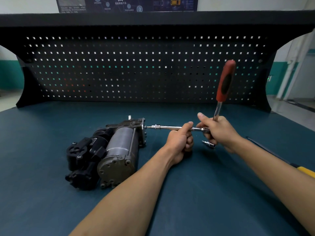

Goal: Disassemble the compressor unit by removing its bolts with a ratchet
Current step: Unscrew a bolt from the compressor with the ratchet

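The grey-metal-and-black-plastic compressor unit (109,150) lies on its side on the dark teal bench mat (51,210), a bit left of centre. Its round grey end cap faces the camera and its flat bolted end plate (143,132) points away, toward the black perforated pegboard (153,68).

A long chrome extension bar (163,127) runs level from that end plate out to the right. Its tip sits right at the top corner of the plate. It's probably seated on a bolt head there, but that spot is too small for me to say for sure.

The left hand (180,142) is wrapped around the middle of the bar, fingers curled under it and thumb lying along the top. The right hand (219,132) grips the ratchet (225,80) down at its head end, where it joins the bar. Its fingers are clenched round the chrome shank and the thumb sticks up. The ratchet's red and black handle stands nearly upright, tilted slightly right.

A small loose chrome socket (208,144) lies on the mat just below the right hand. A thin dark tool with a yellow handle (306,171) lies near the right edge, well apart from the rest.
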